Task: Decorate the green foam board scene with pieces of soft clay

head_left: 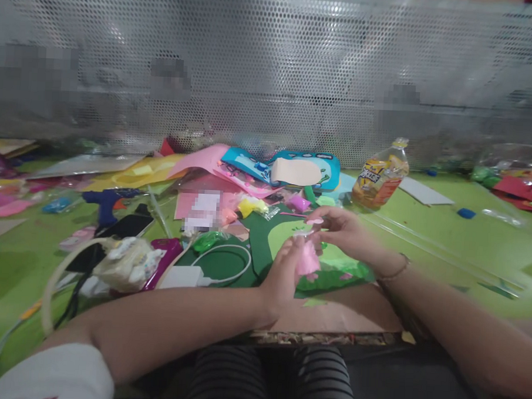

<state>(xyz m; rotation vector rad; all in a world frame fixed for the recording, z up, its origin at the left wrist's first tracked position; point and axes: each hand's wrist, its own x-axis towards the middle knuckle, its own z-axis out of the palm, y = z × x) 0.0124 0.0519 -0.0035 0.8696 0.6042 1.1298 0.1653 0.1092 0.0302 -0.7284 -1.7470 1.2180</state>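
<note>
In the head view, a pink piece [308,261] is held in the left hand [284,274], near the middle of the scene, just above a dark green sheet [228,262] that bears a light green shape. The grip of the left hand is closed around the piece's lower part. The right hand [344,231] is raised just to the right and slightly farther off; its grip is narrow, with the fingertips pinched on a small pale bit [312,223] directly above the pink piece. A bracelet [397,270] is worn on the right wrist.

A strip of brown cardboard [331,317] is laid at the near edge of the green worktop [445,231]. A white cable [230,268] is looped on the dark sheet. Farther left, a black phone [130,224] and a blue glue gun [109,201] are seen. A bottle [380,175] of yellow drink is stood far right of the hands, and a perforated metal screen [272,64] closes the far side.
</note>
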